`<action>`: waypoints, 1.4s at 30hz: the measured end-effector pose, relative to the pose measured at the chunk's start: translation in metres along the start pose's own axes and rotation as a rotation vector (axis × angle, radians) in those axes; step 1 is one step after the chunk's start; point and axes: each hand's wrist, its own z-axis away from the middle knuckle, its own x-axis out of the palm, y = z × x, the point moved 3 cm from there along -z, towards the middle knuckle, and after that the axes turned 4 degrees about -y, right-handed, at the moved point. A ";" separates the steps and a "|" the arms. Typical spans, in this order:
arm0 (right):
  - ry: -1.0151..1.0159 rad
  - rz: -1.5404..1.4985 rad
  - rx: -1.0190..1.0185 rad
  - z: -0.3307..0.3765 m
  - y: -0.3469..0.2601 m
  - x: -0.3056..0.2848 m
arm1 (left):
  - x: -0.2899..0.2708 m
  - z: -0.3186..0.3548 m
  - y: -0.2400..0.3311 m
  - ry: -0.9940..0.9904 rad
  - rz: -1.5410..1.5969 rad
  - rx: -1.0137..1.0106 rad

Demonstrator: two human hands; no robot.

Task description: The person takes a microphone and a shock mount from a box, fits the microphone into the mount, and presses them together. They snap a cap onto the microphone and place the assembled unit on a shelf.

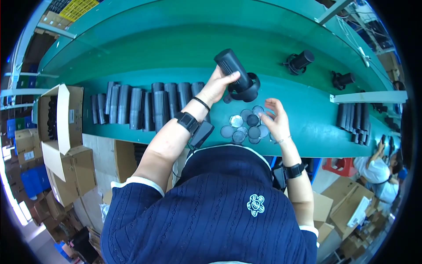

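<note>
My left hand (pixel 216 87) is wrapped round a black cylinder (pixel 231 61) with a black ring-shaped mount (pixel 246 90) at its lower end. The cylinder tilts, its top toward the far left, above the green work surface (pixel 307 127). Small round discs (pixel 253 132), some dark and some greyish, lie in a loose group below it. At the right edge of that group is my right hand (pixel 277 121), its thumb and fingers apart. Its thumb is close to the discs; whether it touches one, I cannot tell.
Many black ribbed tubes (pixel 136 108) stand in rows on the left. Two similar mounted cylinders (pixel 301 61) rest on the green belt (pixel 176 48) beyond. More tubes (pixel 354 119) are at the right, near a co-worker (pixel 380 176). Cardboard boxes (pixel 72 171) stand at the left.
</note>
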 end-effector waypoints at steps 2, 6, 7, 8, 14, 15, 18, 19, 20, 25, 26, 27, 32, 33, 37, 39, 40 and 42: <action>0.031 -0.096 -0.084 0.002 -0.006 0.000 | 0.016 -0.001 -0.001 -0.065 0.004 0.031; 0.205 -0.406 -0.224 0.003 -0.007 0.015 | 0.044 0.004 -0.015 -0.124 0.239 -0.126; 0.205 -0.410 -0.221 0.004 -0.019 0.017 | 0.041 0.007 -0.023 -0.104 0.344 -0.209; 0.221 -0.238 -0.160 0.006 -0.034 0.017 | 0.030 0.009 -0.034 -0.098 0.345 -0.214; 0.214 0.360 -0.114 0.001 -0.026 0.024 | 0.013 0.035 -0.049 0.308 -0.467 -0.427; 0.203 0.357 -0.109 0.001 -0.022 0.026 | 0.012 0.037 -0.053 0.317 -0.464 -0.435; 0.138 0.374 -0.120 -0.002 -0.015 0.031 | 0.006 0.036 -0.059 0.169 -0.653 -0.490; 0.124 0.375 -0.121 -0.003 -0.013 0.031 | 0.001 0.036 -0.064 0.182 -0.646 -0.492; 0.115 0.374 -0.147 -0.003 -0.011 0.031 | -0.003 0.037 -0.069 0.156 -0.594 -0.481; 0.015 0.407 -0.081 -0.001 -0.005 0.034 | -0.002 0.044 -0.080 0.138 -0.494 -0.440; 0.009 0.408 -0.079 -0.001 -0.004 0.034 | -0.003 0.044 -0.080 0.117 -0.504 -0.466; 0.015 0.399 -0.101 -0.002 -0.004 0.034 | -0.003 0.045 -0.080 0.122 -0.500 -0.468; -0.006 0.413 -0.120 -0.006 -0.003 0.034 | 0.008 0.046 -0.058 0.117 -1.075 -0.285; -0.026 0.417 -0.095 -0.008 -0.004 0.034 | 0.005 0.045 -0.062 0.122 -1.073 -0.291; -0.024 0.410 -0.058 -0.008 -0.011 0.034 | 0.004 0.043 -0.072 0.237 -0.950 -0.155; -0.010 0.436 -0.080 -0.009 -0.006 0.033 | 0.005 0.042 -0.068 0.281 -0.995 -0.092; 0.003 0.460 -0.108 -0.009 -0.003 0.034 | 0.007 0.042 -0.060 0.289 -0.961 -0.190; 0.056 0.385 -0.115 -0.005 0.001 0.037 | 0.004 0.044 -0.061 0.378 -0.564 -0.458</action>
